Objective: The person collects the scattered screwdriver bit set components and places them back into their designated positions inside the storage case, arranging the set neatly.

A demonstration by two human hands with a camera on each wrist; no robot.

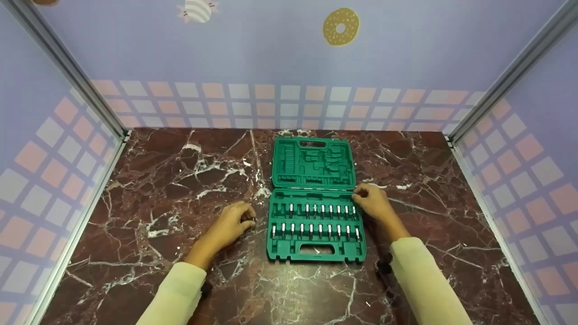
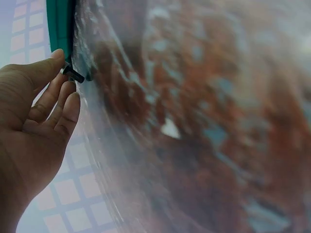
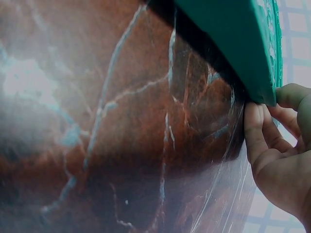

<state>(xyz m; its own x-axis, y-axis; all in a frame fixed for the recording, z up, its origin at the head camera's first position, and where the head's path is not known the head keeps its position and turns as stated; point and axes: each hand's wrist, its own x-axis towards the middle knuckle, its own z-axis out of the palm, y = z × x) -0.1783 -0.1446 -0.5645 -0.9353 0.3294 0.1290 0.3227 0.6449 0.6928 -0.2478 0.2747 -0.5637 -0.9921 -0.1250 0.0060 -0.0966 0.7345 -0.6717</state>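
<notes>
An unfolded green plastic tool case (image 1: 282,249) lies on the marble table, its lid (image 1: 282,144) spread toward the back wall. Two rows of silver bit sockets (image 1: 320,231) fill slots in the near half; the upper row has gaps toward its left. To the left of the case, my left hand (image 1: 228,225) pinches a small bit socket (image 2: 74,74), dark at one end and shiny at the other, between thumb and fingers. My right hand (image 1: 375,205) grips the case's right edge near the hinge, with fingertips (image 3: 253,114) against the green corner.
Dark red marble tabletop (image 1: 158,194) with white veins surrounds the case. A patterned back wall (image 1: 289,58) and two side walls (image 1: 40,135) (image 1: 537,144) enclose the table.
</notes>
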